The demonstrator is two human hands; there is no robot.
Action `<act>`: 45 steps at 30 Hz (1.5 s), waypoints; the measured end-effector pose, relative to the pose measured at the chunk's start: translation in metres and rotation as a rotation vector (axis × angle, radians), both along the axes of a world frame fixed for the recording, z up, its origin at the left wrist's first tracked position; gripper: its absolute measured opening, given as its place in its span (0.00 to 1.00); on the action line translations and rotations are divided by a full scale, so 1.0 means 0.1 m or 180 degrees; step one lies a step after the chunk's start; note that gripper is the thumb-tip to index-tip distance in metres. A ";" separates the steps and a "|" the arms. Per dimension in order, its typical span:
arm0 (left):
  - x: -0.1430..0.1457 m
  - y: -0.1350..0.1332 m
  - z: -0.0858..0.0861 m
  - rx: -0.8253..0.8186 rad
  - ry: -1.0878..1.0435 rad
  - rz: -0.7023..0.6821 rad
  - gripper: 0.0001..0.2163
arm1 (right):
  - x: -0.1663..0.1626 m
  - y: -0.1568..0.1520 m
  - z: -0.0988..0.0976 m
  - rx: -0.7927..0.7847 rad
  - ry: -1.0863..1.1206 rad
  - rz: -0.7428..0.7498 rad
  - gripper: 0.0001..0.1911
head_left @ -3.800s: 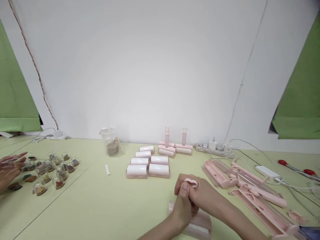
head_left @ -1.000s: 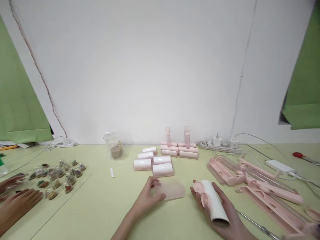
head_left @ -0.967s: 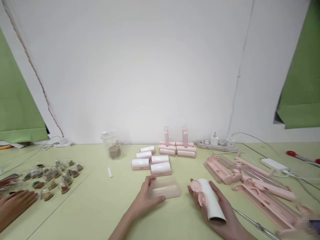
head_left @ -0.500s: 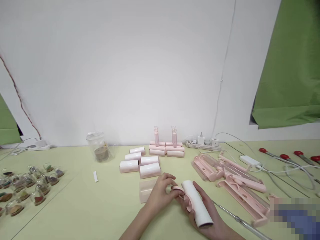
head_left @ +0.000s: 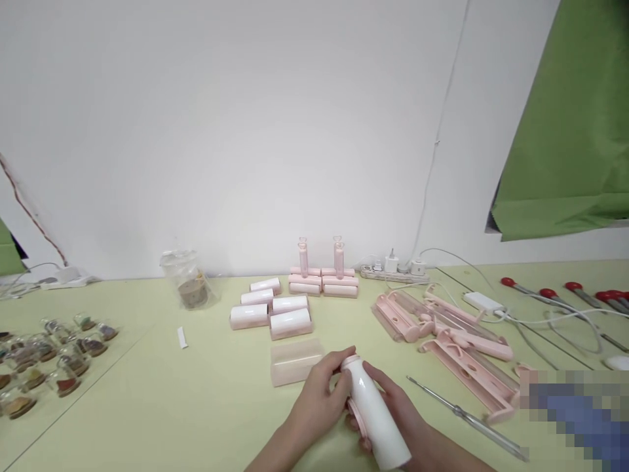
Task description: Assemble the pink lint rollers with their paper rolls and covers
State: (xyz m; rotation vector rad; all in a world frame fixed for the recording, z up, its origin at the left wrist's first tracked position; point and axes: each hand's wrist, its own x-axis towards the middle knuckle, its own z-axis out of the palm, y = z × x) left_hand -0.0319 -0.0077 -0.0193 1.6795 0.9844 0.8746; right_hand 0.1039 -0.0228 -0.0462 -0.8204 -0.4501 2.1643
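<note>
My two hands meet low in the middle of the view around a white roll on a pink roller frame (head_left: 374,414). My right hand (head_left: 399,414) cradles the roll from below and the right, fingers wrapped round it. My left hand (head_left: 320,396) grips the pink end of the roller at the roll's far tip, fingers curled. A clear pink cover (head_left: 296,360) lies on the table just left of my left hand, untouched.
Several capped white rolls (head_left: 270,312) and pink handles (head_left: 322,275) stand behind. Long pink frames (head_left: 445,335) lie to the right, with a thin metal rod (head_left: 464,417), a power strip (head_left: 393,270), cables and red-tipped tools (head_left: 565,295). A plastic bag (head_left: 187,287) and small domed jars (head_left: 59,357) lie left.
My left hand let go of the clear pink cover and moved right onto the roller's end. The view swung right; the other person's hands at the left edge are out of view.
</note>
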 end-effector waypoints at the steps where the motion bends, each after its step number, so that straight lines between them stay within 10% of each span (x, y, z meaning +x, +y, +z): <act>1: -0.01 -0.01 0.01 0.0106 0.0008 -0.0046 0.19 | 0.00 0.00 0.00 0.0001 -0.0027 -0.0001 0.22; 13: -0.04 0.04 0.02 -0.0120 -0.0365 -0.0352 0.16 | -0.01 -0.02 -0.05 0.0474 0.0194 0.0059 0.26; 22: -0.20 0.11 0.19 0.0966 -0.1075 0.1328 0.13 | 0.06 0.20 0.02 0.0700 0.0632 -0.1019 0.03; 35: -0.03 -0.08 -0.21 0.1996 -0.0376 0.0671 0.16 | 0.05 0.06 0.10 0.0425 0.0927 -0.0444 0.20; 40: 0.01 -0.18 -0.12 0.1732 -0.0640 0.0424 0.15 | 0.03 0.00 0.17 0.0758 0.0682 -0.0741 0.16; 45: 0.05 -0.15 0.10 0.0392 -0.1672 0.0310 0.14 | 0.03 0.05 0.13 0.0708 0.0670 -0.0844 0.15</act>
